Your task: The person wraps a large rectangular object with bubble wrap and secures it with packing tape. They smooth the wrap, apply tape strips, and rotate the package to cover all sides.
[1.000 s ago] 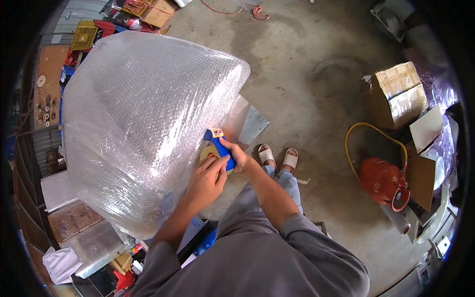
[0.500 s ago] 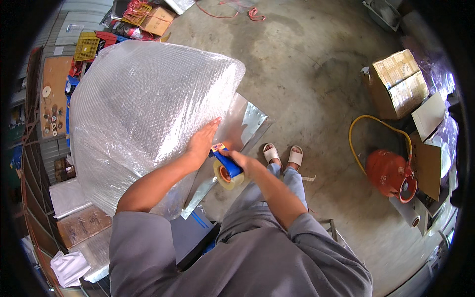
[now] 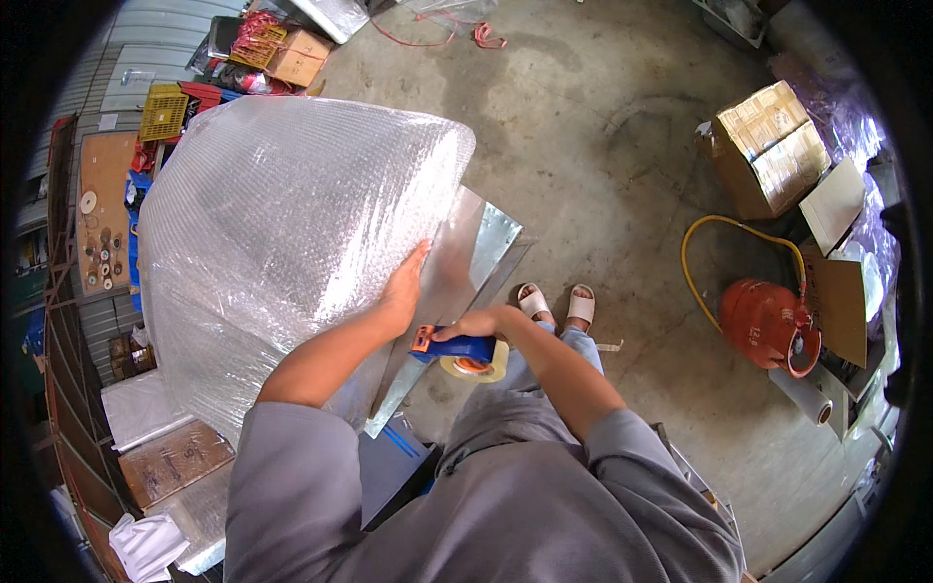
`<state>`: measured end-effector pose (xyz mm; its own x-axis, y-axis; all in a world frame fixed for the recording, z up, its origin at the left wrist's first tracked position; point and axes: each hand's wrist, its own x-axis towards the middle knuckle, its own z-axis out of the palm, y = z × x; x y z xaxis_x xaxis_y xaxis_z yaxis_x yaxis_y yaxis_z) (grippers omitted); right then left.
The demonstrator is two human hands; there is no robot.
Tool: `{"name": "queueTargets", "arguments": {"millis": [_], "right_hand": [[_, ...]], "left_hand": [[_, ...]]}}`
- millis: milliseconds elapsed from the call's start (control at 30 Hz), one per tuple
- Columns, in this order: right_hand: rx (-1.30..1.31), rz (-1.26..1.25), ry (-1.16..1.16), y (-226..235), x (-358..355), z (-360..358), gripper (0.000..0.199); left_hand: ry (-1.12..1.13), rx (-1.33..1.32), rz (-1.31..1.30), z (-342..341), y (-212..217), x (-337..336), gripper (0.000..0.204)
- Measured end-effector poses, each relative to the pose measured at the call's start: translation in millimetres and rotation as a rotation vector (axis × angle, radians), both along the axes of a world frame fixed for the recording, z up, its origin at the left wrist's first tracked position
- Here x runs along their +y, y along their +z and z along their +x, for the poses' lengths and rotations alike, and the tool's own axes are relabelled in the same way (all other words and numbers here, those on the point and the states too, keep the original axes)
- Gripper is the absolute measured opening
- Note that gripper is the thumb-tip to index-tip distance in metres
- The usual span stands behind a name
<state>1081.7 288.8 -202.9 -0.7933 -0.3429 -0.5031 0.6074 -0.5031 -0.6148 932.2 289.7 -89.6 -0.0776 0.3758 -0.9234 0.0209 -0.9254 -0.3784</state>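
Observation:
A large bulky object wrapped in clear bubble wrap [image 3: 282,194] fills the left side in front of me. My left hand [image 3: 402,290] lies along the wrap's near right edge, fingers stretched out and pressed against it. My right hand [image 3: 473,325] grips a blue tape dispenser [image 3: 449,346] with an orange front end. A roll of clear tape [image 3: 483,367] on an orange core hangs from the dispenser's underside. Beneath both hands runs a shiny metal sheet or ledge [image 3: 498,233], extending out from under the wrap. Whether any tape reaches the wrap, I cannot tell.
On the right stand a red gas cylinder [image 3: 756,321] with a yellow hose [image 3: 688,262] and a taped cardboard box [image 3: 773,146]. At the back left are a yellow crate [image 3: 163,112] and a small carton [image 3: 299,58]. Wrapped brown packages [image 3: 175,462] lie at lower left.
My right hand has turned the tape dispenser from pointing steeply down to nearly level, and moved it slightly lower. My left hand has slid a little down along the wrap's edge.

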Motion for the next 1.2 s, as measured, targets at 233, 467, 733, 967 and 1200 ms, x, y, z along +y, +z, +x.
{"name": "queueTargets", "arguments": {"millis": [233,467,733,967,1200], "right_hand": [[-0.083,0.064,-0.35,-12,-11,85,0.068],[-0.095,0.388,-0.512,-16,27,126,0.064],[-0.071,1.018,-0.684,40,78,137,0.073],[0.128,1.082,-0.655,68,102,136,0.076],[0.231,0.985,-0.525,77,157,121,0.07]], "left_hand": [[0.001,-0.002,0.034,-6,-13,-12,0.062],[0.036,-0.224,0.238,-40,-45,-28,0.063],[1.065,-0.462,0.237,35,1,22,0.052],[2.367,-2.034,0.366,51,-1,46,0.047],[2.464,-1.981,0.517,48,13,77,0.028]]}}
